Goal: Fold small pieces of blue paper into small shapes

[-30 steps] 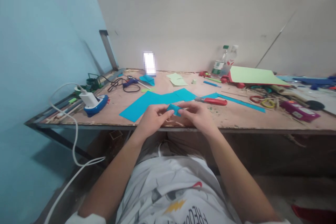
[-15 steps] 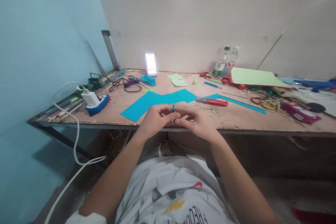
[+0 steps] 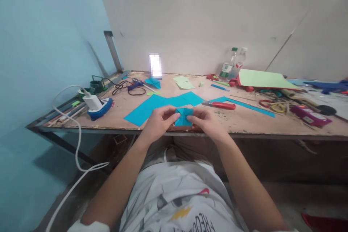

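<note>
A small creased piece of blue paper (image 3: 183, 117) is held up between both hands at the table's front edge. My left hand (image 3: 160, 121) pinches its left side, thumb in front. On the other side, my right hand (image 3: 206, 120) grips the right edge, also with the thumb in front. Larger blue paper sheets (image 3: 145, 110) lie flat just behind my hands. To the right of these rests a red-handled cutter (image 3: 221, 105). A folded blue paper shape (image 3: 153, 82) sits farther back on the left.
Pale green paper (image 3: 183, 82) lies at the back. Scissors (image 3: 277, 107), a purple box (image 3: 310, 115) and plastic bottles (image 3: 227, 66) are on the right. A glue gun (image 3: 136, 85), a lit phone (image 3: 155, 66) and a blue power socket (image 3: 100, 109) with a white cable stand left.
The small blue paper was edge-on between my fingers; now it is opened out with its flat face toward me. My hands have moved slightly apart.
</note>
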### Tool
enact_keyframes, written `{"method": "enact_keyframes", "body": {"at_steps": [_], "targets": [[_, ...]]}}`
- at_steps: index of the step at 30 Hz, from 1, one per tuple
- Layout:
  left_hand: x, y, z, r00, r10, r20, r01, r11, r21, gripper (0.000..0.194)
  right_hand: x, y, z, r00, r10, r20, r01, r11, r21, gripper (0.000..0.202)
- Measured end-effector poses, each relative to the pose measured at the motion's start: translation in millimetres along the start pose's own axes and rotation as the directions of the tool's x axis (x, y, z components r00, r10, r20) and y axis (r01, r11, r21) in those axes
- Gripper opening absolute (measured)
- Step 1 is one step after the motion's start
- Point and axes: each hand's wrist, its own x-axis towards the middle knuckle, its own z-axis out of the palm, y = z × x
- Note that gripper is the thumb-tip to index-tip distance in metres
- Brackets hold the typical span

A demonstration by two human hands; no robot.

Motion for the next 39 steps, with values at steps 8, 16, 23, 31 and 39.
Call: {"method": "enact_keyframes", "body": {"at_steps": [8,16,23,31,39], "targets": [[0.9,-1.1,0.6,1.000,0.001,-0.010,-0.001,1.000,0.012,0.029,-3.3,-3.9,1.0,1.000,0.016,-0.024,-0.017,1.000,-0.008,0.032],[-0.4,-0.4,0.0,1.000,-0.026,-0.003,0.026,1.000,0.013,0.029,0.9,-4.1,3.2,0.999,0.007,-0.045,-0.008,1.000,-0.013,0.018],[0.8,3.4,0.6,0.994,-0.054,0.097,0.055,0.998,-0.008,0.026,1.0,-2.0,2.0,0.998,0.043,-0.055,-0.041,0.998,0.044,0.019],[4.6,11.5,-6.1,0.964,-0.187,0.188,0.223,0.955,-0.194,0.035,3.5,4.4,-2.2,0.996,0.081,-0.026,-0.075,0.980,0.186,0.031],[8.3,13.5,-7.9,0.960,-0.204,0.193,0.254,0.924,-0.287,0.026,5.0,4.5,-2.0,0.998,0.025,-0.058,-0.010,0.969,0.247,0.022]]}}
